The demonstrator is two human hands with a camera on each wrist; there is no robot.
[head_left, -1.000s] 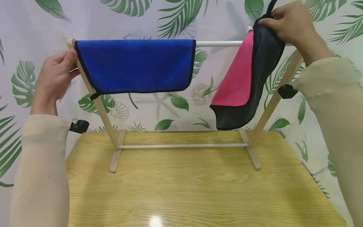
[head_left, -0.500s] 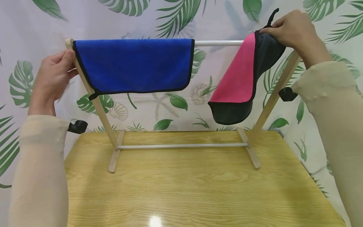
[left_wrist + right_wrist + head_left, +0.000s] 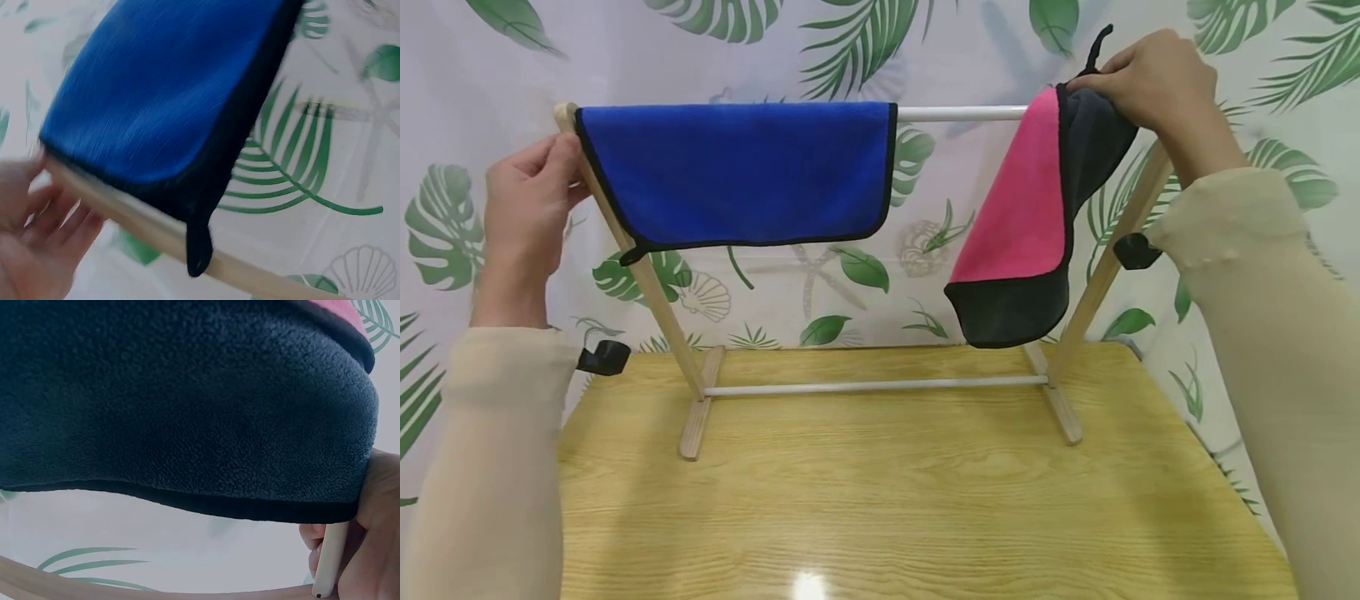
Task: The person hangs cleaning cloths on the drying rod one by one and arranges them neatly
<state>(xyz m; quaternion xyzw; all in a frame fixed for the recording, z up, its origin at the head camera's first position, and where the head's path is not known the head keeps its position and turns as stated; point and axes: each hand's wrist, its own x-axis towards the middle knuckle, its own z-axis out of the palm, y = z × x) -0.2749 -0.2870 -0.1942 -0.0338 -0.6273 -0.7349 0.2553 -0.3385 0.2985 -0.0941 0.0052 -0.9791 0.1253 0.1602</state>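
While both arms reach forward at about the same height, the person's two hands are well apart, one at each end of a wooden drying rack. The left hand [image 3: 531, 204] grips the rack's left upright [image 3: 658, 304] near its top, thumb in front and fingers behind. Just beside that thumb, a blue towel [image 3: 737, 175] with black edging hangs folded over the white top rod [image 3: 962, 113], stretching from the left hand toward the middle; a small black corner loop [image 3: 632, 252] dangles below the hand, against the upright.

At the other end, the right hand [image 3: 1165, 96] pinches the upper part of a pink-and-gray towel [image 3: 1015, 200] between thumb and fingers, at the level of the top rod. This towel hangs down below and inward of the hand, bunched and twisted, its pink face toward the blue towel and its dark gray plush face nearer the hand. A black loop [image 3: 1099, 47] sticks up beside the fingers. In the right wrist view, the rod's end emerges under the cloth, close against the palm.

Below the right hand slants the right upright [image 3: 1101, 287]. Lower down, between the hands, a white bottom rod [image 3: 872, 386] joins the feet, which stand on a wood-grain table [image 3: 887, 500]. Behind everything hangs a leaf-print backdrop [image 3: 820, 283].
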